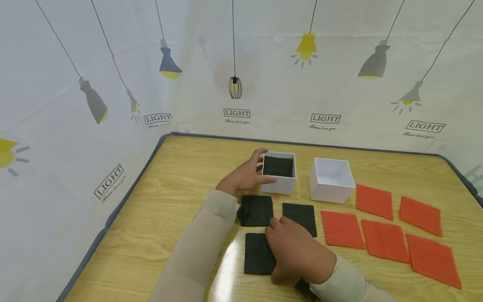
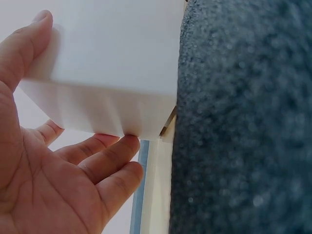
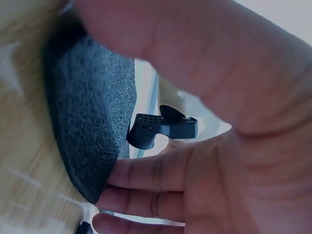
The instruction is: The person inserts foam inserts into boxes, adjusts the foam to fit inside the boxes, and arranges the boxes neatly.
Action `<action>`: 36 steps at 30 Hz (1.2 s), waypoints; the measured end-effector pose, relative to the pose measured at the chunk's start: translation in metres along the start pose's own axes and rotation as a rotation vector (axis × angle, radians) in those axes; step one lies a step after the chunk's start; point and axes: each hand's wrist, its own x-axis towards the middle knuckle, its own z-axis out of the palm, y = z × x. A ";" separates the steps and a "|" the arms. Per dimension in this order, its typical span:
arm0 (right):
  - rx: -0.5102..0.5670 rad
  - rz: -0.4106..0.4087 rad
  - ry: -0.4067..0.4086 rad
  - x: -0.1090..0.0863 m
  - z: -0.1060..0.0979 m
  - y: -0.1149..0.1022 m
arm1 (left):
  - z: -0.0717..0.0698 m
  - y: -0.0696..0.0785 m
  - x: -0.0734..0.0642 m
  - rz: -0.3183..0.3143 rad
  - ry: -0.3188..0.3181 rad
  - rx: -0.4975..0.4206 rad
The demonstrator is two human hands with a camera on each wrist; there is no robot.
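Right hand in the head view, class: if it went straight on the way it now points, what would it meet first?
Most likely the upper-left black square, lying just ahead of the right hand; the hand might pass over it, since its height is unclear.

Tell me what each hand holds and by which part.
The right hand holds a black square by its edges; the left hand grips a white box by its front and left side.
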 end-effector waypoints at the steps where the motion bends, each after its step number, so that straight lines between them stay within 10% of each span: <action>1: -0.007 -0.002 0.003 0.000 0.000 0.000 | 0.000 0.000 0.000 0.001 0.000 0.001; 36: 0.165 0.031 0.004 -0.004 -0.005 0.016 | 0.002 -0.005 0.004 0.013 0.005 -0.015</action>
